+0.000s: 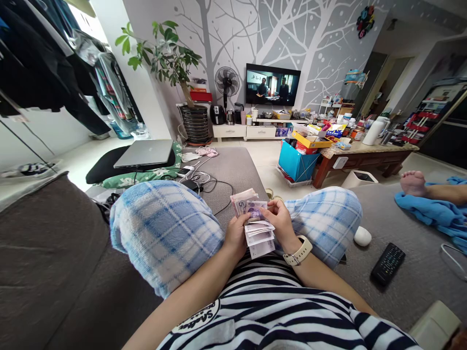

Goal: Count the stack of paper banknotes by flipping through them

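A fanned stack of purple and pinkish banknotes (pixel 260 232) is held over my lap, between my knees in blue and white plaid trousers (pixel 175 228). My left hand (pixel 237 233) grips the stack from the left side, its thumb lying on top of the notes. From the right, my right hand (pixel 282 221) pinches the upper edge of a purple note, with a cream watch (pixel 298 251) on that wrist. Several notes hang down below the fingers, and pinkish ones stick out at the top left.
On the grey sofa (pixel 241 163) lie a silver laptop (pixel 144 153), tangled cables, a black remote (pixel 387 264) and a white mouse (pixel 362 236). Another person's foot (pixel 413 183) rests at the right. Beyond stand a cluttered table (pixel 368 150) and a blue bin (pixel 296 163).
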### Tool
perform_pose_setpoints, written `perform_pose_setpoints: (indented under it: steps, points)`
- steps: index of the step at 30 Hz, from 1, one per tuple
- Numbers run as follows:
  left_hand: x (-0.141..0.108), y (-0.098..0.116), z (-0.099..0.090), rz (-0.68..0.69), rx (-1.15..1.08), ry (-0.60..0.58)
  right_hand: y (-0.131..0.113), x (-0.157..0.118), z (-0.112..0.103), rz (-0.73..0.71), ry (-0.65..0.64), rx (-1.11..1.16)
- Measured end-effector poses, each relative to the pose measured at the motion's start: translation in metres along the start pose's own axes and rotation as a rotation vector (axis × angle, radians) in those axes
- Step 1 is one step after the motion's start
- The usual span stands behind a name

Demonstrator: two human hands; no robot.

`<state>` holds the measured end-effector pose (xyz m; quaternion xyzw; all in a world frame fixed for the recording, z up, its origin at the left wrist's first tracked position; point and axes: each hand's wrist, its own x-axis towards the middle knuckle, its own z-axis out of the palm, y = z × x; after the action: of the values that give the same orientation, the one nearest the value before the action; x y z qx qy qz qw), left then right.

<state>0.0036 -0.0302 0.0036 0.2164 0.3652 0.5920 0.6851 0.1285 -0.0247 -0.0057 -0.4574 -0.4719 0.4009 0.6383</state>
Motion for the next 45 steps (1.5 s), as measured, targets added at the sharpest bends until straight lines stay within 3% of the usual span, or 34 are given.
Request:
perform_pose_setpoints:
  steps: [22, 45]
  points:
    - [0.014, -0.008, -0.006, 0.033, -0.01, 0.018, -0.007, -0.002, -0.001, -0.034, -0.117, -0.015]
    - [0.009, -0.005, -0.003, 0.055, 0.007, -0.018, -0.008, -0.002, -0.003, -0.069, -0.105, 0.004]
